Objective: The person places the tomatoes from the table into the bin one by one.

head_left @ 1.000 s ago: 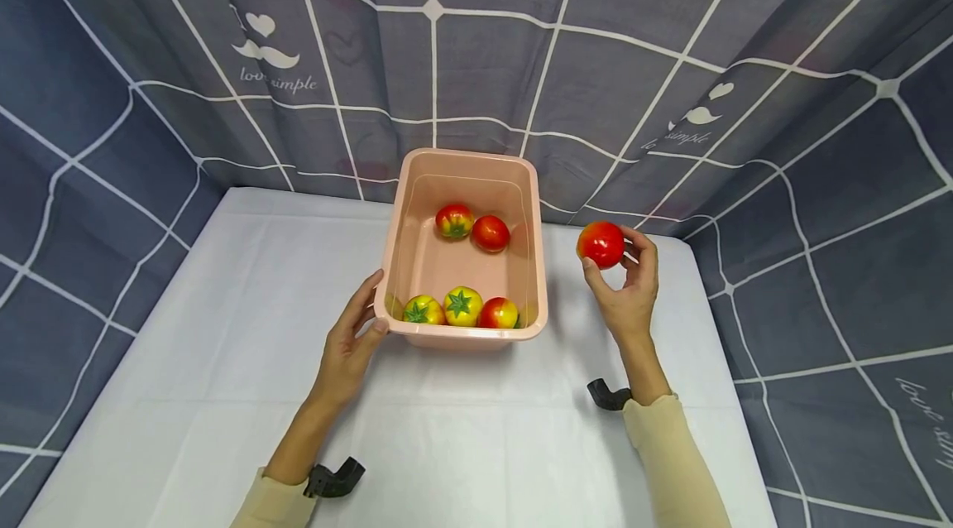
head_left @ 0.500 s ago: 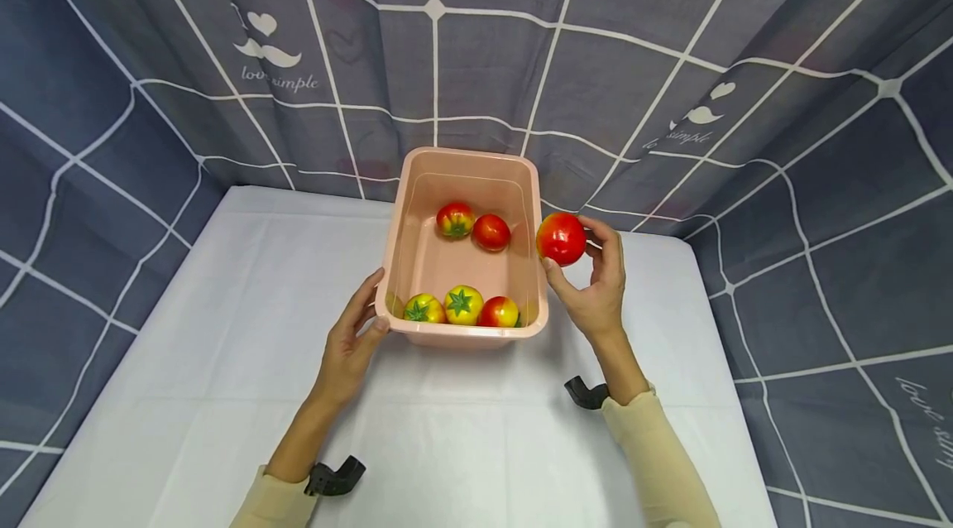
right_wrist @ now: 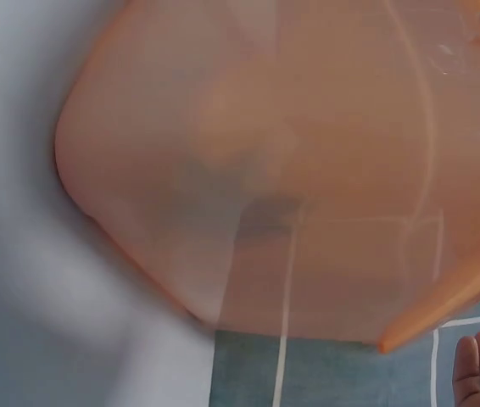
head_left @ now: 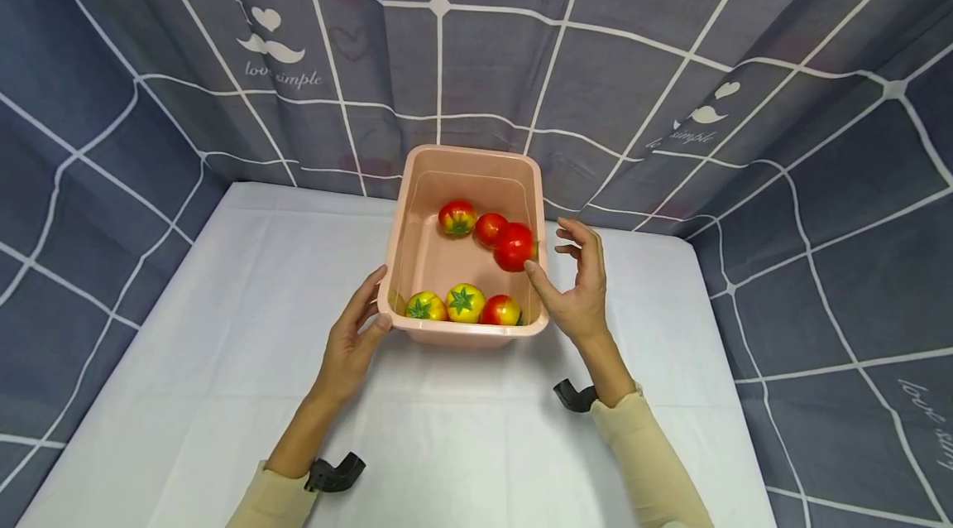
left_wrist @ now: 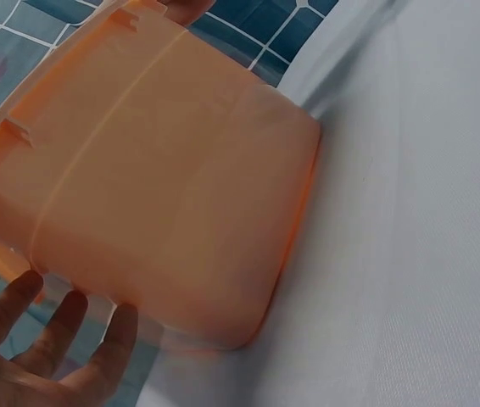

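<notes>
A pink plastic bin (head_left: 413, 205) stands on the white table, its near wall (left_wrist: 172, 186) filling much of the left wrist view. The left hand (head_left: 353, 342) rests against the bin's near left corner, fingers spread along the side and thumb near the rim. At the right rim, the right hand (head_left: 577, 292) has its fingers and thumb apart, with nothing between them. Just inside that rim is a large red tomato (head_left: 514, 248), close to the thumb tip; whether it touches the bottom is unclear. Beside it sits a smaller red tomato (head_left: 489, 228).
Elsewhere in the bin are a red-green tomato (head_left: 457, 218), two yellow-green tomatoes (head_left: 465, 302) and a red-yellow one (head_left: 501, 311). A dark checked curtain (head_left: 476, 56) hangs behind and beside the table (head_left: 476, 445).
The right hand moved left to the bin's rim and let go of the large red tomato, which is now inside the bin. The left hand stayed at its corner.
</notes>
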`<state>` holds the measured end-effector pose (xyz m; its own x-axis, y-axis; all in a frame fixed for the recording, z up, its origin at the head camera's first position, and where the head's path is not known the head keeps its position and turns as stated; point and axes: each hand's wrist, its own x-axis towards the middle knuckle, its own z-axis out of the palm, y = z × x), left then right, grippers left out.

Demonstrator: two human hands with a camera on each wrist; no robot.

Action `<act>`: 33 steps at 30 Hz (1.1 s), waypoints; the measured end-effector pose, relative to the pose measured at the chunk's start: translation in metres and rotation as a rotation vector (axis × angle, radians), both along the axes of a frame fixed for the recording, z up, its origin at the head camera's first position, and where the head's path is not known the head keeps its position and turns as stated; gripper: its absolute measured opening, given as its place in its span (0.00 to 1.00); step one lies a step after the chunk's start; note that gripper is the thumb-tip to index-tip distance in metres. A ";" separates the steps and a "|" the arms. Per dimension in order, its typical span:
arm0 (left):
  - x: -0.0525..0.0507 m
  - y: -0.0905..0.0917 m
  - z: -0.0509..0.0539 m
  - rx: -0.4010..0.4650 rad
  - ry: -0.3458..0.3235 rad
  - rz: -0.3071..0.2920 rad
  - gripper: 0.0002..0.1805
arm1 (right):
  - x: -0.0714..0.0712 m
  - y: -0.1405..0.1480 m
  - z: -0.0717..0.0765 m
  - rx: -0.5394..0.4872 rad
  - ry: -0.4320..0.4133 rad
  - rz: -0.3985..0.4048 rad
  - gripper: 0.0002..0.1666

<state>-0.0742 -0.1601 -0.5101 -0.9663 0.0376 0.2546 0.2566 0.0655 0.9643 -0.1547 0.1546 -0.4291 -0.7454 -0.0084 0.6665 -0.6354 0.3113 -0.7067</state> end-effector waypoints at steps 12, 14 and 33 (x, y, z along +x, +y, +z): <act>-0.001 0.002 0.002 -0.007 -0.006 0.012 0.37 | 0.003 0.017 -0.002 -0.055 0.002 -0.004 0.37; -0.002 0.002 0.001 -0.007 -0.010 0.017 0.37 | 0.001 0.020 -0.009 -0.061 -0.002 -0.011 0.37; -0.004 -0.019 -0.007 -0.196 -0.025 0.010 0.33 | 0.007 0.062 -0.054 0.092 -0.154 -0.054 0.35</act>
